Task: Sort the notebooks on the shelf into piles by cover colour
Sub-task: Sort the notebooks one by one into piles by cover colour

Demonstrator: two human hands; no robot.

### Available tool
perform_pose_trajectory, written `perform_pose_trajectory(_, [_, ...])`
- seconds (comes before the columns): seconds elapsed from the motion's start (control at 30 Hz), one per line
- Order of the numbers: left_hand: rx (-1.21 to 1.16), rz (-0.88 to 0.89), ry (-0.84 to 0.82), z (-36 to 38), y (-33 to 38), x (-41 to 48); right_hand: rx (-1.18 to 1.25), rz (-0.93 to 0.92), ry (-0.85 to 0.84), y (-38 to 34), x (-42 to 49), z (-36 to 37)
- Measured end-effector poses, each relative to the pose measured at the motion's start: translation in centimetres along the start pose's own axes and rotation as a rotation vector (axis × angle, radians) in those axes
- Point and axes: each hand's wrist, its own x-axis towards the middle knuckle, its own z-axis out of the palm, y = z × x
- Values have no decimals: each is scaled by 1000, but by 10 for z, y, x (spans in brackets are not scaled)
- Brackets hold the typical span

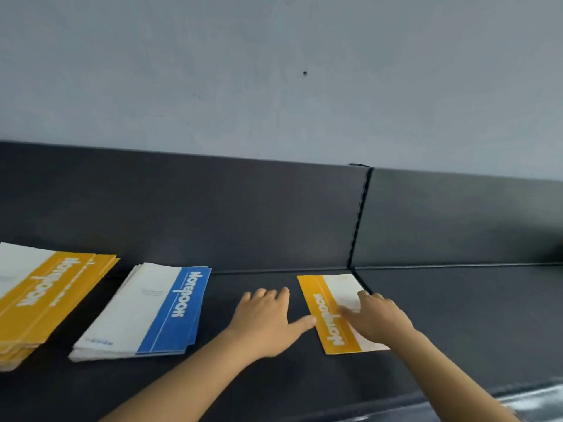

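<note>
A single yellow-and-white notebook [327, 312] lies flat on the dark shelf [274, 370], right of centre. My right hand [377, 321] rests on it with fingers spread flat over its white half. My left hand [265, 318] lies flat on the shelf just left of the notebook, its thumb touching the yellow edge. A pile of blue-and-white notebooks [146, 312] sits to the left. Further left, cut by the frame edge, is a pile of yellow-and-white notebooks [39, 300].
The shelf's dark back panel [213, 214] rises behind the notebooks, with a slotted vertical upright [359, 217] dividing it. A grey wall [274, 71] is above. The shelf's front edge [457, 397] runs along the lower right.
</note>
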Motion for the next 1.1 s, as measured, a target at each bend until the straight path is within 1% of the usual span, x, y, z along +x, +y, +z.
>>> perform_pose_trajectory(0.07, [-130,-37,-69,6,23,13,43,-1,-1,15,8,4])
perform_pose_trajectory(0.17, [-266,-80,-102,9,46,26,140,-25,31,15,10,10])
perform_pose_trajectory(0.2, [-349,-109,-118,12,49,30,177,-37,36,12,10,12])
perform_pose_trajectory(0.23, [-484,-146,-131,14,52,33,216,-49,38,8,11,14])
perform_pose_trajectory(0.27, [-667,-195,-132,16,51,34,261,-59,36,4,12,14])
perform_pose_trajectory(0.33, [-1019,-294,-71,15,46,36,383,-56,18,-3,13,16])
perform_pose_trajectory(0.37, [-1146,-351,-32,14,40,36,464,-49,6,-6,13,16])
perform_pose_trajectory(0.43, [-1315,-427,33,11,27,34,647,-52,-21,-13,12,17])
perform_pose_trajectory(0.47, [-1358,-430,54,9,19,32,708,-63,-19,-17,11,17])
perform_pose_trajectory(0.53, [-1387,-399,85,2,3,22,704,-123,24,-31,3,15])
perform_pose_trajectory(0.6, [-1365,-317,127,-11,-20,7,600,-220,117,-54,-7,9])
perform_pose_trajectory(0.67, [-1305,-222,145,-31,-50,-16,463,-380,206,-86,-22,-4])
perform_pose_trajectory(0.73, [-1296,-140,139,-52,-88,-45,338,-601,232,-125,-36,-18])
perform_pose_trajectory(0.8, [-1299,-87,136,-70,-130,-75,276,-767,197,-168,-52,-27])
perform_pose_trajectory(0.87, [-1309,-73,178,-86,-177,-102,295,-823,163,-212,-70,-29])
perform_pose_trajectory(0.93, [-1317,-103,254,-97,-223,-124,324,-820,121,-261,-85,-26])
perform_pose_trajectory(1.0, [-1341,-153,327,-105,-265,-142,355,-816,14,-308,-97,-23])
perform_pose_trajectory(1.07, [-1380,-208,383,-114,-305,-155,541,-778,-156,-348,-107,-19])
perform_pose_trajectory(1.1, [-1420,-229,382,-119,-324,-161,654,-738,-216,-363,-110,-16])
